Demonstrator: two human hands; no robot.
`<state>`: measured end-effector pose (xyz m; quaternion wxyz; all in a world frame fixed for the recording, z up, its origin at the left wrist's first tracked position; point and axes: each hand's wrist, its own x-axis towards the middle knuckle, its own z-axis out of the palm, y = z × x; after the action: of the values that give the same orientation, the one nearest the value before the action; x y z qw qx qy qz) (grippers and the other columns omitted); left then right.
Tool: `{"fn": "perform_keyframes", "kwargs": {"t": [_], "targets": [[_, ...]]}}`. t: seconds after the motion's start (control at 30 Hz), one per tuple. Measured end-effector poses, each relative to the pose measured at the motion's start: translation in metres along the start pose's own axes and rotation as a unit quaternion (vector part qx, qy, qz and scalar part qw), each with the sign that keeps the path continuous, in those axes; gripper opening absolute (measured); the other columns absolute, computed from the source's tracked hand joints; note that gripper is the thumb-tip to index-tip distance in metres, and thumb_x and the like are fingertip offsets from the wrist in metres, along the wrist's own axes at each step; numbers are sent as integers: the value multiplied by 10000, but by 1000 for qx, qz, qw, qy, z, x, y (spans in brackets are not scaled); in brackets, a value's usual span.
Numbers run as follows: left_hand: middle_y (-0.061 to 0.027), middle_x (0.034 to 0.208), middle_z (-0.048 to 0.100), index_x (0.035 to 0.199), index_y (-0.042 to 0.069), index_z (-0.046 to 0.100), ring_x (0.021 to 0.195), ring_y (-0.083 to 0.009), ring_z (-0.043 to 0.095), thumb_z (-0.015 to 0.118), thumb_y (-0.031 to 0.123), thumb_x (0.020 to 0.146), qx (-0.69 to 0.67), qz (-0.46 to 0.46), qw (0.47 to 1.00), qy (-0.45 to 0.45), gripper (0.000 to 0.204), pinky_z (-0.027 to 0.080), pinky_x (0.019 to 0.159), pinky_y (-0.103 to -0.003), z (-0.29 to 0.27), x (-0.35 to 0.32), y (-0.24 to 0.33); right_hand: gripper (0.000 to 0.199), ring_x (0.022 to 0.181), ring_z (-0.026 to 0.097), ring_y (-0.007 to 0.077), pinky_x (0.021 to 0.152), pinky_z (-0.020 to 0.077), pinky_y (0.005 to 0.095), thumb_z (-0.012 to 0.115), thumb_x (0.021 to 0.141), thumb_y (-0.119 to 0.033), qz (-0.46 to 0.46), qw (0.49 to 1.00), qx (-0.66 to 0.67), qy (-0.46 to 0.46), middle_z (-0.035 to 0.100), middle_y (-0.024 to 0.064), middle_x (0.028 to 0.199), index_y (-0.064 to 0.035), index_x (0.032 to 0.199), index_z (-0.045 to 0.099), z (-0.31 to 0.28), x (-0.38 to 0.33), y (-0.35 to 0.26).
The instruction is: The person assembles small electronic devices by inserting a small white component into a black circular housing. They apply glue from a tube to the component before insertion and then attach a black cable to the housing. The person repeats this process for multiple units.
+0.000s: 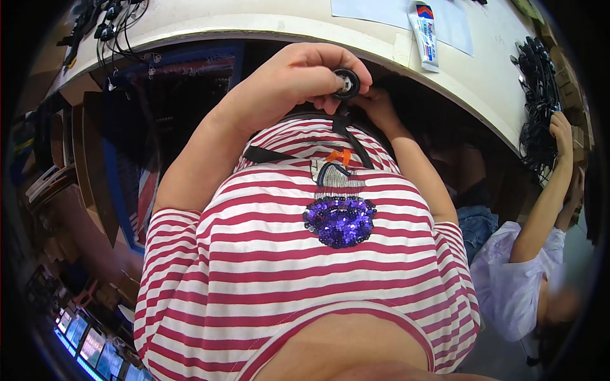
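My left hand (308, 71) holds a small round black part (347, 84) with a pale centre, its thumb and fingers closed about it. Just to the right and lower, my right hand (380, 106) sits in shadow, fingertips drawn together close to the part. What those fingers pinch is too dark to make out. Below the hands, a black strap (357, 145) runs down over my striped shirt, with a small orange piece (338, 155) beside it.
A pale worktable (286, 24) curves in front of me. On it lie a white tube (424, 37), paper sheets and black cables (114, 28) at the left. At the right, a co-worker's hand (562, 130) touches a bundle of black cables (535, 95). Cardboard (95, 159) stands at the left.
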<state>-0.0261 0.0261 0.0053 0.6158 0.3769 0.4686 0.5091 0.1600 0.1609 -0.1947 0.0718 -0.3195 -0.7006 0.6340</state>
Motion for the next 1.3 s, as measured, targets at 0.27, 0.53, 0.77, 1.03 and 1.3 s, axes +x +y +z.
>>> {"fn": "perform_keyframes", "kwargs": {"t": [0.27, 0.53, 0.77, 1.03, 1.3], "targets": [[-80, 986, 581, 1076, -15, 545, 679, -73, 505, 511, 76, 748, -24, 76, 996, 28, 342, 426, 648, -193, -1, 4, -1, 219, 622, 549, 104, 589, 411, 249, 693, 733, -284, 53, 997, 25, -41, 609, 34, 651, -67, 733, 669, 10, 7, -14], [-69, 1009, 589, 1119, 17, 510, 839, -76, 534, 574, 24, 798, 105, 157, 976, 105, 328, 443, 754, -203, -11, 0, -2, 247, 773, 593, 255, 733, 449, 350, 567, 810, -266, 104, 956, -238, -137, 627, 156, 842, -54, 906, 649, 20, -8, -73], [-58, 787, 501, 1121, 55, 379, 661, -120, 499, 516, 369, 868, -89, 312, 939, 111, 427, 424, 624, -245, -34, -5, -15, 194, 749, 619, 234, 693, 482, 313, 601, 798, -202, -159, 913, -327, -188, 639, 125, 827, -30, 874, 649, -10, -38, -222], [-1, 706, 377, 1106, 86, 426, 559, -51, 310, 587, 445, 796, -112, 257, 945, 167, 501, 245, 436, -178, -21, -10, -38, 335, 948, 569, 280, 789, 454, 373, 603, 765, -345, -248, 817, -509, 111, 602, 91, 1013, -119, 1012, 609, -34, 157, -254], [-40, 748, 444, 1124, 27, 432, 565, -78, 347, 577, 405, 821, -148, 231, 948, 160, 505, 287, 486, -206, -19, -22, -28, 146, 829, 629, 252, 672, 506, 358, 572, 749, -138, -213, 743, -627, 96, 642, 110, 874, -54, 822, 666, -19, 187, -262]]}}
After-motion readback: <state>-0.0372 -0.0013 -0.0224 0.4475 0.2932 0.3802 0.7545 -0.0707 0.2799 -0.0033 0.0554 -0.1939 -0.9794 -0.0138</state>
